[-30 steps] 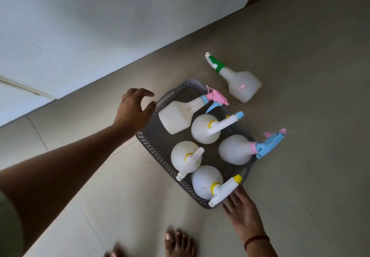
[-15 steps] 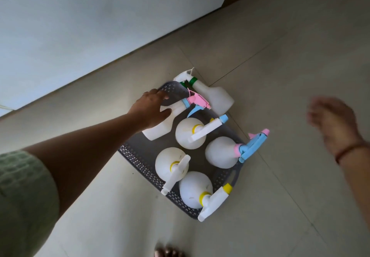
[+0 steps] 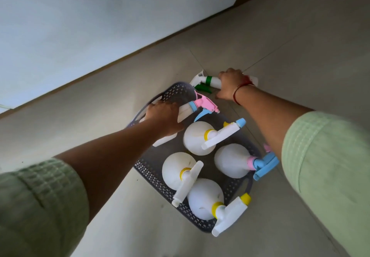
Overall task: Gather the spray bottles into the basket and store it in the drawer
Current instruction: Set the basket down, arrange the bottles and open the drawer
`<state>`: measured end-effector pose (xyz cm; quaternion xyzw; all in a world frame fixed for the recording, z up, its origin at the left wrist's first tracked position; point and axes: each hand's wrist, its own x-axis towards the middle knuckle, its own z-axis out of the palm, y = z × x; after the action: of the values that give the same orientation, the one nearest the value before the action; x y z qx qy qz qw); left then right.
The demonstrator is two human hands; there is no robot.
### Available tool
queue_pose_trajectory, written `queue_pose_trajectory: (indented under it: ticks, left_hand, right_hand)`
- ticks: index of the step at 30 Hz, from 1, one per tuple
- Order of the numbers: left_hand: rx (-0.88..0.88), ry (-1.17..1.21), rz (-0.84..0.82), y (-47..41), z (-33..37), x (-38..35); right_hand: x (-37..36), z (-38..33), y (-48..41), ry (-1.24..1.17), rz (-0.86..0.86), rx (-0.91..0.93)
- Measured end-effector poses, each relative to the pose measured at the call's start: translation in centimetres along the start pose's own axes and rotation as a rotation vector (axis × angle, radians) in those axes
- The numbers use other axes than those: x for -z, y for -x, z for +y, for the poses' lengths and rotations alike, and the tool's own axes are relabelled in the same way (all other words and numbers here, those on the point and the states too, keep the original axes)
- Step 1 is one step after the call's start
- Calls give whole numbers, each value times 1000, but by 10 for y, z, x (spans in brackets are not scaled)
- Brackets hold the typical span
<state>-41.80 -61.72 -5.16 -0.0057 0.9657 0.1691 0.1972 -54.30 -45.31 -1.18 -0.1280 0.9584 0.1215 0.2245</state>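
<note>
- The grey basket (image 3: 152, 173) is seen in the middle of the frame, with five spray bottles inside.
- The green-collared bottle (image 3: 210, 80) is laid on the floor just past the basket's upper right corner, long axis running left to right.
- It is wrapped by the right hand (image 3: 230, 84), fingers curled shut around its body.
- The pink-nozzled bottle (image 3: 185, 111) is pressed down by the left hand (image 3: 163, 114).

Tiled floor (image 3: 300, 36) meets a white wall (image 3: 100, 16).
</note>
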Motion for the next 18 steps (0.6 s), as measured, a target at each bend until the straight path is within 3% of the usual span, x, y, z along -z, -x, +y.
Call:
queue_pose_trajectory:
  ticks: [3, 10, 14, 18]
  left_hand:
    - [-11, 8, 31, 4, -4, -4]
    - [-90, 69, 91, 16, -18, -2]
    - [-157, 355, 80, 38, -28, 7]
    - [-14, 529, 15, 61, -44, 11]
  right_hand:
    - [-4, 8, -4, 171, 58, -16]
    - [-18, 3, -16, 414, -70, -76]
    - [-20, 9, -4, 292, -167, -59]
    - [11, 21, 11, -50, 7, -78]
